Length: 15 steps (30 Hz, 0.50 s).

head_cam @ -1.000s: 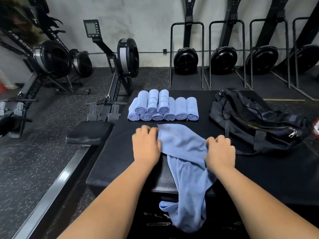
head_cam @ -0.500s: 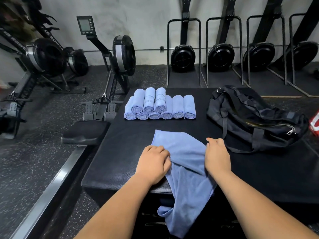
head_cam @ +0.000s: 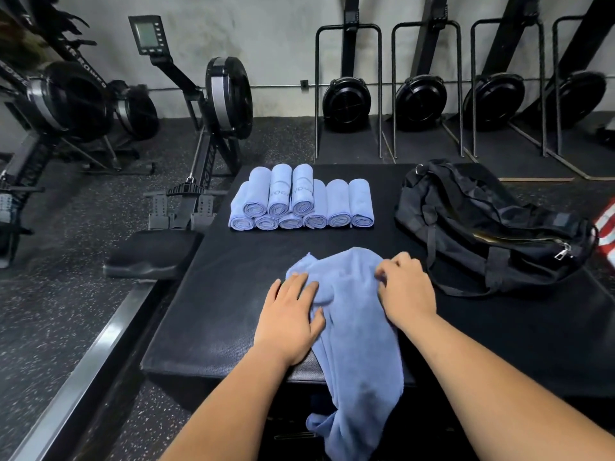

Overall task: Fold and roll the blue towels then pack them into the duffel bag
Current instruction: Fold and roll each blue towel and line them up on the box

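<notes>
A loose blue towel [head_cam: 356, 331] is spread low in the middle of the frame, over the near edge of the black platform [head_cam: 213, 314]. It is pressed by the flat, open left hand [head_cam: 289, 314]. Its top edge is pinched by the right hand [head_cam: 404, 287]. Rolled towels [head_cam: 301, 201] are stacked above. The duffel bag [head_cam: 489, 227] is seen at the right.

I am viewing a black padded platform [head_cam: 213, 314] occupying the centre of the frame, its top lying flat and its near edge dropping away. A rowing machine [head_cam: 219, 104] is standing just beyond its far left corner, with its monitor [head_cam: 146, 34] raised on an arm. More rowing machines [head_cam: 60, 104] are sitting at far left. Against the grey wall [head_cam: 273, 34], four machines are standing upright in a row [head_cam: 419, 98]. Speckled rubber flooring [head_cam: 50, 327] is covering the ground. A red-and-white item [head_cam: 607, 234] is showing at the right edge; I cannot identify it.
</notes>
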Each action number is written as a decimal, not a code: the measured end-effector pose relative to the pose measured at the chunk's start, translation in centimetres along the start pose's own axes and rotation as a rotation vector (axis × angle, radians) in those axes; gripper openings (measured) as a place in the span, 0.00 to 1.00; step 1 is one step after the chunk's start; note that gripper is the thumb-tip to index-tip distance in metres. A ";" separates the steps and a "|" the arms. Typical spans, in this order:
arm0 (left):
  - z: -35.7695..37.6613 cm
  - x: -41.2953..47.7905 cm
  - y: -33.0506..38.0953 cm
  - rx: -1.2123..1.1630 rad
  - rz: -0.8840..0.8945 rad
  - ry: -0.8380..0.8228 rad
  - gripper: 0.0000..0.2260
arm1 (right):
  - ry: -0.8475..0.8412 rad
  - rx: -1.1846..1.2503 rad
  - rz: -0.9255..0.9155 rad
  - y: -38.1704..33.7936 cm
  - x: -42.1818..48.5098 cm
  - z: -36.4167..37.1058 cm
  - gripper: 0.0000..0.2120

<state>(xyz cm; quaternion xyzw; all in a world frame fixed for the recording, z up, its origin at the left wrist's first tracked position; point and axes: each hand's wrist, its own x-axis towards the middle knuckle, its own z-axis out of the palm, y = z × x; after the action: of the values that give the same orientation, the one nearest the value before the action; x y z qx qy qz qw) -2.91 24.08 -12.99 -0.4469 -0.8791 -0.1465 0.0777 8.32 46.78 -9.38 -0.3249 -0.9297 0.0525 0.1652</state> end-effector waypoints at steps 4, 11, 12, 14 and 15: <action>-0.5 0.0 0.4 0.015 -0.038 0.025 0.22 | 0.001 0.060 0.052 -0.4 -1.5 1.4 0.13; -1.1 -0.2 1.0 0.124 -0.084 0.074 0.18 | -0.071 -0.039 0.242 0.0 -1.0 0.2 0.15; -1.2 -0.2 1.1 0.135 -0.077 0.073 0.18 | -0.094 0.005 0.240 0.0 -0.5 -0.2 0.12; -1.2 -0.1 1.1 0.155 -0.055 0.070 0.17 | -0.022 0.183 0.227 0.0 0.5 -1.4 0.05; -1.2 -0.1 1.1 0.155 -0.046 0.071 0.17 | 0.095 0.259 0.203 -0.1 1.0 -2.0 0.03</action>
<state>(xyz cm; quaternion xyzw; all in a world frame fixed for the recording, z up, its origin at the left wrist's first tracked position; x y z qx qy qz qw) -1.95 24.22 -11.64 -0.4139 -0.8944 -0.0953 0.1398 8.22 47.28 -7.17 -0.3954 -0.8688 0.1728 0.2430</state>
